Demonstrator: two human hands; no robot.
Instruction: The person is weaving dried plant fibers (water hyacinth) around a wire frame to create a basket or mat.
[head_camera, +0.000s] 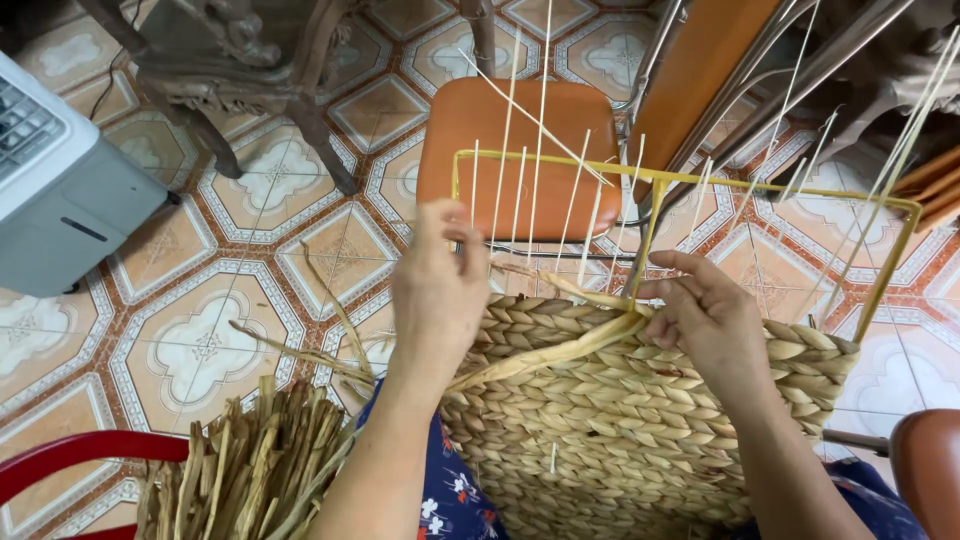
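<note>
A half-woven basket (620, 410) of pale braided straw rests on my lap, built on a yellow wire frame (700, 180) with thin upright spokes (540, 150). My left hand (437, 290) grips the woven rim by the frame's left corner, thumb hooked over a spoke. My right hand (705, 310) pinches a flat straw strand (560, 350) that runs diagonally across the weave toward my left wrist.
A bundle of dried straw (250, 470) lies at lower left beside a red rim (70, 455). An orange stool (520, 150) stands past the frame on the patterned tile floor (200, 340). A grey appliance (60, 180) sits at left, dark carved furniture legs (250, 80) behind.
</note>
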